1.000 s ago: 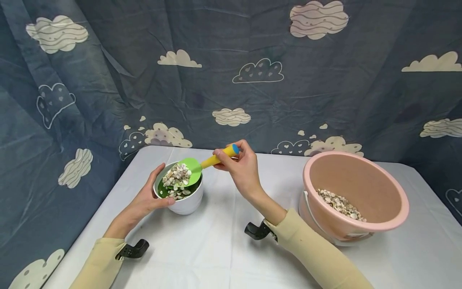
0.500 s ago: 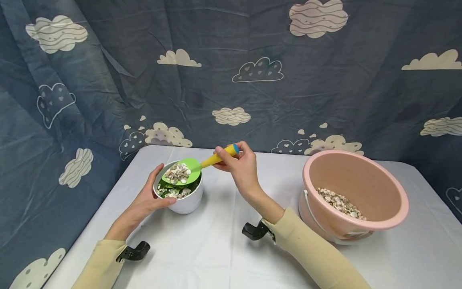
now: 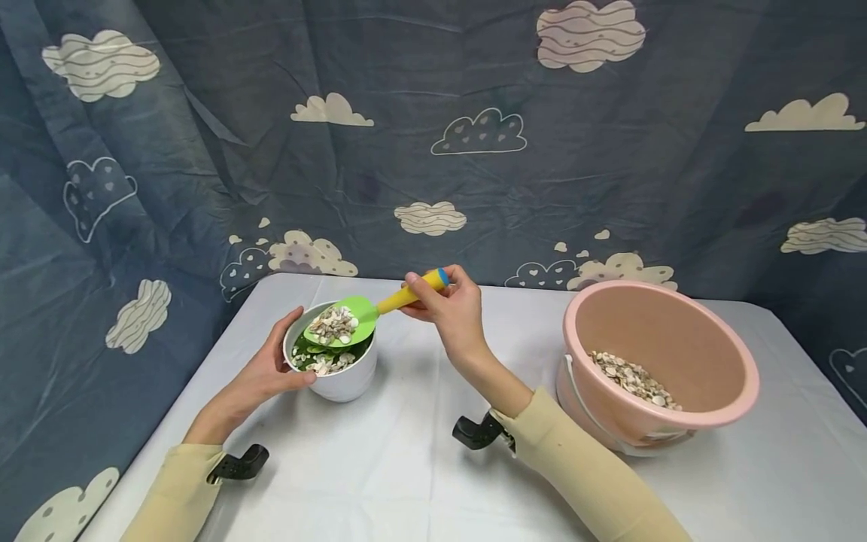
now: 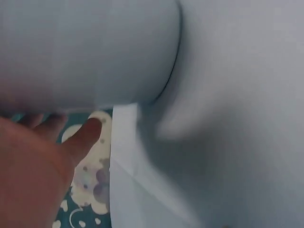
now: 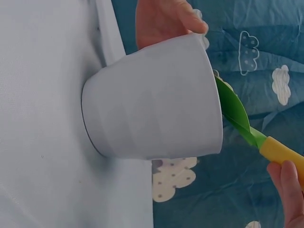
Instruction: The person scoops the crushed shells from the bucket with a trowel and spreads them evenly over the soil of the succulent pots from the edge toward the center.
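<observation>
A white flowerpot (image 3: 345, 384) stands on the table at centre left, with dark green leafy matter (image 3: 302, 350) and pale shell-like bits (image 3: 328, 363) inside. My left hand (image 3: 260, 374) is around its left side, thumb at the near rim and fingers at the far left. In the left wrist view the fingers are partly hidden by the pot. My right hand (image 3: 457, 309) grips the yellow handle of a green toy shovel (image 3: 364, 318). The shovel's blade slants over the pot's opening and carries a heap of shell-like bits (image 3: 333, 325).
A pink bucket (image 3: 582, 406) with more shell-like bits (image 3: 633, 378) in its bottom stands to the right, beyond the right forearm. White cloth covers the table (image 3: 406, 467). A dark blue curtain (image 3: 379, 173) with cloud prints hangs close behind its far edge.
The shovel tipped toward level over the pot and then stayed nearly still. My left hand has slid slightly left along the pot, its thumb drawing back at the rim.
</observation>
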A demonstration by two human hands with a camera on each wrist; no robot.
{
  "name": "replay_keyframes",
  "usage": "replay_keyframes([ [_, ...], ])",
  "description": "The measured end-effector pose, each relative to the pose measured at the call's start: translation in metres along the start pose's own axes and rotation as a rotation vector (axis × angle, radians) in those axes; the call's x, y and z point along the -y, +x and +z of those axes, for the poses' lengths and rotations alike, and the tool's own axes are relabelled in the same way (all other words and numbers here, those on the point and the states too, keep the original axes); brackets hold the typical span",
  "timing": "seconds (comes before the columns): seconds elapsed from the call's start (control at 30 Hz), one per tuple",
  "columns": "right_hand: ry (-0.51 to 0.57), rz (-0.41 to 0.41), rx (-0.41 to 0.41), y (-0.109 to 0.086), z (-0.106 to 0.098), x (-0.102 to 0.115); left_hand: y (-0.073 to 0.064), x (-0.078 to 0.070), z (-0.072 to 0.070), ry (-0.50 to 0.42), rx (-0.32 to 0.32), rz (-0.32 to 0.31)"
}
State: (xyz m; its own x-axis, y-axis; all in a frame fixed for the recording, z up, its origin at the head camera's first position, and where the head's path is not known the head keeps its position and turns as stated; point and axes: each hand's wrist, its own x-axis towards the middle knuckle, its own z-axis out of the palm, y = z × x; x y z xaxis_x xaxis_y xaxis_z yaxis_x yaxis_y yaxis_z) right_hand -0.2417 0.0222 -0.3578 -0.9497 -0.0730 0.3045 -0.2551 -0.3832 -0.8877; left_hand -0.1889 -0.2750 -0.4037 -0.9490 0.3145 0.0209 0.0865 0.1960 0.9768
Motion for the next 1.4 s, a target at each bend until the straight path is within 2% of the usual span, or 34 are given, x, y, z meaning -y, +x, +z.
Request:
replay_keyframes([
  [0.17,0.031,0.042,-0.025,0.0,-0.001,-0.001,0.002,-0.001,-0.015,-0.02,0.109,0.019],
  [0.3,0.041,0.067,-0.015,0.0,0.001,-0.004,0.004,-0.002,-0.025,-0.068,0.179,-0.007],
  [0.5,0.039,0.088,-0.011,-0.001,0.003,-0.005,0.007,-0.003,-0.03,-0.064,0.208,-0.044],
  [0.83,0.02,0.066,-0.033,0.003,0.001,-0.003,0.011,-0.001,-0.024,-0.04,0.159,-0.038],
  [1.17,-0.068,-0.057,0.028,0.006,0.013,0.007,0.006,-0.002,-0.017,-0.018,0.103,-0.039],
  [1.4,-0.096,-0.058,0.051,0.007,0.02,0.01,0.005,-0.001,-0.01,-0.026,0.077,-0.02],
])
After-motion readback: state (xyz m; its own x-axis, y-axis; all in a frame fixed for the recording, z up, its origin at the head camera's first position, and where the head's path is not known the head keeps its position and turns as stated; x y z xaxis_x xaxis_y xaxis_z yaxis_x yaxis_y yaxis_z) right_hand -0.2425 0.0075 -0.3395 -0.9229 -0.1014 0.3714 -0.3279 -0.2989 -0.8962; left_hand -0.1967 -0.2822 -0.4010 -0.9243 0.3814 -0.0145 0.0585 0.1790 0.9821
